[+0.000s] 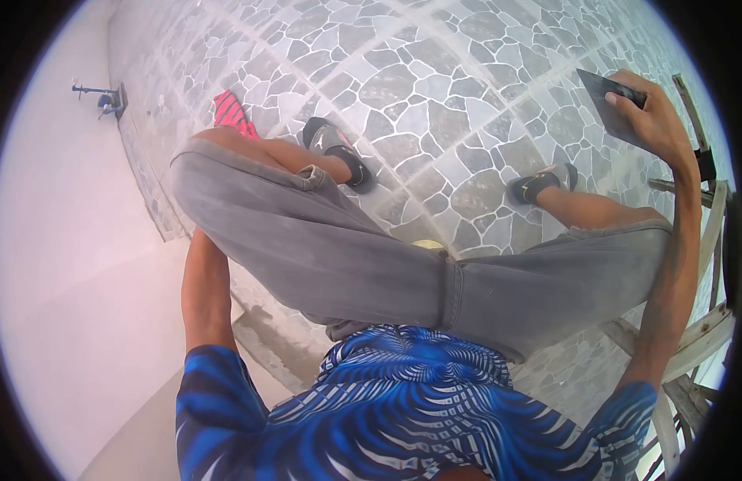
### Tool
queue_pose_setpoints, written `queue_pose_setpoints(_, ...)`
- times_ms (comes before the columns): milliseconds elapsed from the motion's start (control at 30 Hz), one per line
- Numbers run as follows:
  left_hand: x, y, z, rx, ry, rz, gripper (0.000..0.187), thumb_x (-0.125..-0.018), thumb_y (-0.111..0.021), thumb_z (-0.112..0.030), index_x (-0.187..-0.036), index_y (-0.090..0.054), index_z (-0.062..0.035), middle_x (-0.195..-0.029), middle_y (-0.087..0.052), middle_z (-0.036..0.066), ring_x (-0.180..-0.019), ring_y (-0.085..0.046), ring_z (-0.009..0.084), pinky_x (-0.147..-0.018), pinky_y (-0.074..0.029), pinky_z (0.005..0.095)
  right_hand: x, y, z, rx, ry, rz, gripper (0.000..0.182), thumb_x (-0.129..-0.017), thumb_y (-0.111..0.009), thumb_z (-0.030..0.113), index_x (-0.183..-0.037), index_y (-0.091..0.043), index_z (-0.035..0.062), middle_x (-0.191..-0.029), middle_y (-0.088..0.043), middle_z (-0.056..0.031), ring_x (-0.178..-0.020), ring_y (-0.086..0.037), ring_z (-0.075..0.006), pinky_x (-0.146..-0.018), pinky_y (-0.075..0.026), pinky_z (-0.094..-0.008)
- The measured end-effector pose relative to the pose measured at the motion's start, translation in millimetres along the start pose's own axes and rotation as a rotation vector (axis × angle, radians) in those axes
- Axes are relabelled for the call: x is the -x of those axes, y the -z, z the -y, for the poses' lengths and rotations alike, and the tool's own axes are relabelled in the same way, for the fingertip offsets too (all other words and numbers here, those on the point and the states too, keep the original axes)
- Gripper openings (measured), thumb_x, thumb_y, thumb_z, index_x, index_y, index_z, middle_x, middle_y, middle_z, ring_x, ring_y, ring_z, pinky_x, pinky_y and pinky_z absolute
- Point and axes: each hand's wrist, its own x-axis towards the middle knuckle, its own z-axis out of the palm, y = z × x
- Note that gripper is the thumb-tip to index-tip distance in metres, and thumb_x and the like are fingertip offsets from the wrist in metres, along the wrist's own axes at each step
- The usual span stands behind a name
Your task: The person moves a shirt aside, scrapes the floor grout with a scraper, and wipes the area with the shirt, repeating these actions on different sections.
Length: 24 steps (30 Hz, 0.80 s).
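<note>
My right hand [640, 112] is closed around a dark, flat scraper [616, 108] with a wide rectangular blade, held out to the right above the stone-patterned floor [499, 116]. The thumb lies along the blade's face and the fingers wrap behind its dark handle. On the other side, my left forearm [206, 289] passes under the raised left knee, and the hand itself is hidden behind the leg. Close to that knee, a pink cloth with dark stripes [236, 115] lies on the floor.
A white wall [58, 224] runs along the left, with a small blue fixture [108, 100] near its base. Wooden poles [700, 345] stand close by my right arm. My feet in slippers rest on the floor ahead. Something pale yellow [427, 244] shows between my legs.
</note>
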Motion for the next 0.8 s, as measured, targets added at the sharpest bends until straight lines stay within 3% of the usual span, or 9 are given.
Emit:
queue_pose_setpoints(133, -3, -50, 14, -0.073, 0.008, 0.051, 0.046, -0.096, -0.052, -0.036, -0.118, -0.064, 0.0017, -0.093, -0.071, 0.016, -0.085, -0.067, 0.0287, -0.078, -0.051, 0.0410, -5, -13, 4, -0.045, -0.096, -0.023, 0.035, -0.092, -0.063, 0.025, -0.117, -0.067, -0.0004, -0.086, -0.070, -0.0092, -0.075, -0.063, -0.0157, -0.074, -0.052, -0.0327)
queue_pose_setpoints(200, -7, -74, 19, -0.106, 0.005, 0.077, 0.046, -0.095, -0.052, -0.036, -0.119, -0.064, 0.0017, -0.094, -0.071, 0.016, -0.086, -0.067, 0.0297, -0.078, -0.051, 0.0416, -5, -24, 21, -0.096, -0.189, -0.042, 0.036, -0.092, -0.065, 0.023, -0.120, -0.067, 0.0004, -0.096, -0.072, -0.0112, -0.087, -0.066, -0.0192, -0.083, -0.052, -0.0335)
queue_pose_setpoints(333, -14, -119, 28, -0.151, -0.011, 0.116, 0.047, -0.095, -0.052, -0.036, -0.120, -0.064, 0.0017, -0.096, -0.071, 0.018, -0.088, -0.068, 0.0318, -0.079, -0.052, 0.0430, -27, -70, 53, -0.218, -0.195, 0.137, 0.035, -0.088, -0.069, 0.016, -0.120, -0.068, 0.0012, -0.103, -0.072, -0.0113, -0.096, -0.066, -0.0195, -0.089, -0.050, -0.0327)
queue_pose_setpoints(400, -17, -139, 32, -0.170, -0.024, 0.125, 0.048, -0.095, -0.052, -0.037, -0.121, -0.063, 0.0017, -0.096, -0.072, 0.019, -0.089, -0.068, 0.0328, -0.080, -0.052, 0.0437, -51, -122, 41, -0.457, -0.289, 0.351, 0.034, -0.085, -0.070, 0.014, -0.117, -0.070, 0.0018, -0.102, -0.071, -0.0113, -0.094, -0.066, -0.0202, -0.088, -0.050, -0.0327)
queue_pose_setpoints(500, -25, -170, 40, -0.180, -0.047, 0.124, 0.049, -0.094, -0.052, -0.037, -0.122, -0.063, 0.0018, -0.097, -0.072, 0.020, -0.090, -0.069, 0.0344, -0.081, -0.052, 0.0447, -92, -208, 68, -0.337, -0.335, 0.505, 0.038, -0.084, -0.073, 0.015, -0.119, -0.071, 0.0004, -0.104, -0.074, -0.0132, -0.098, -0.069, -0.0213, -0.089, -0.051, -0.0340)
queue_pose_setpoints(567, -31, -188, 51, -0.188, -0.058, 0.115, 0.049, -0.094, -0.052, -0.037, -0.122, -0.063, 0.0018, -0.098, -0.072, 0.020, -0.091, -0.069, 0.0354, -0.082, -0.052, 0.0453, -122, -299, 52, -0.413, -0.238, 0.511, 0.041, -0.082, -0.075, 0.016, -0.119, -0.071, 0.0011, -0.103, -0.074, -0.0143, -0.095, -0.069, -0.0214, -0.085, -0.052, -0.0338)
queue_pose_setpoints(700, -37, -204, 68, -0.182, -0.111, 0.031, 0.050, -0.094, -0.051, -0.038, -0.123, -0.063, 0.0018, -0.100, -0.073, 0.022, -0.093, -0.070, 0.0374, -0.083, -0.053, 0.0467, -137, -469, 32, -0.648, -0.492, 0.339, 0.045, -0.080, -0.079, 0.017, -0.120, -0.071, -0.0024, -0.099, -0.074, -0.0113, -0.088, -0.068, -0.0184, -0.081, -0.052, -0.0332)
queue_pose_setpoints(800, -38, -200, 73, -0.171, -0.063, -0.010, 0.051, -0.094, -0.051, -0.038, -0.124, -0.062, 0.0018, -0.101, -0.073, 0.023, -0.094, -0.070, 0.0390, -0.084, -0.053, 0.0477, -114, -511, 53, -0.816, -0.624, 0.251, 0.045, -0.081, -0.080, 0.025, -0.118, -0.072, 0.0001, -0.094, -0.075, -0.0160, -0.088, -0.071, -0.0229, -0.082, -0.053, -0.0366)
